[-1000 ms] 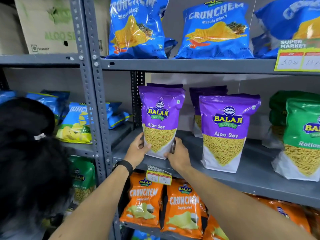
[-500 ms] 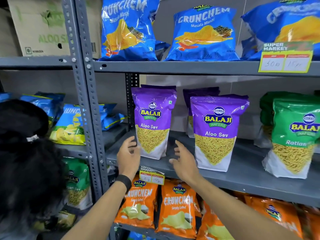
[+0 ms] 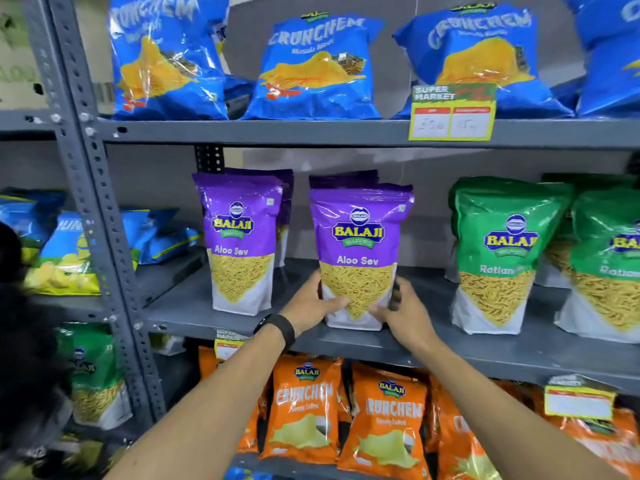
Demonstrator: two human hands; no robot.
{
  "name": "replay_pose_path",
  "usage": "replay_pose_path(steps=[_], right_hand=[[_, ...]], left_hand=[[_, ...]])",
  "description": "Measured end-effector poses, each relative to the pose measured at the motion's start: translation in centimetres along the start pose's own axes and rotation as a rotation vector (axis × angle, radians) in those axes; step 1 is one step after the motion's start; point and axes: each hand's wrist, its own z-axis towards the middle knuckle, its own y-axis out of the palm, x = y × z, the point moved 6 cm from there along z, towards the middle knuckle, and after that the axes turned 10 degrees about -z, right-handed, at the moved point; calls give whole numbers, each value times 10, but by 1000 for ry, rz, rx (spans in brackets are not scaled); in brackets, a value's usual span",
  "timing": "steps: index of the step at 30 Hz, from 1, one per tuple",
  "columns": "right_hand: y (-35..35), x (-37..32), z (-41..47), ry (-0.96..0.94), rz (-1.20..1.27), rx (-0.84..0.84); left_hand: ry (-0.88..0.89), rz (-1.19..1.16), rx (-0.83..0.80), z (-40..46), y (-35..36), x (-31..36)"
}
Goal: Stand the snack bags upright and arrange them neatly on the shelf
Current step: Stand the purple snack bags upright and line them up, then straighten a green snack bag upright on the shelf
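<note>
Fingers (image 3: 334, 303) of both hands grip second Aloo Sev bag (image 3: 360, 251) at its base. Advice: square it to shelf (image 3: 194, 311) edge, label forward.

Bright even light, glare on foil bags (image 3: 360, 216), blurred, warped edges.

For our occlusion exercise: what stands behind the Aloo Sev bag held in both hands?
Behind the held Aloo Sev bag, another purple bag's top shows; the rest of it is covered.
</note>
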Motion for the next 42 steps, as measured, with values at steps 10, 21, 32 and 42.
replay_pose_path(steps=[10, 21, 32, 42], right_hand=[[18, -8, 2, -21, -86, 26], [18, -9, -4, -45, -93, -3], [-112, 34, -34, -137, -121, 355], [-222, 136, 14, 123, -18, 199]], left_hand=[[37, -101, 160, -7, -10, -6], [-2, -53, 178, -16, -11, -14], [282, 88, 683, -61, 64, 51], [-73, -41, -33, 38, 245, 16]])
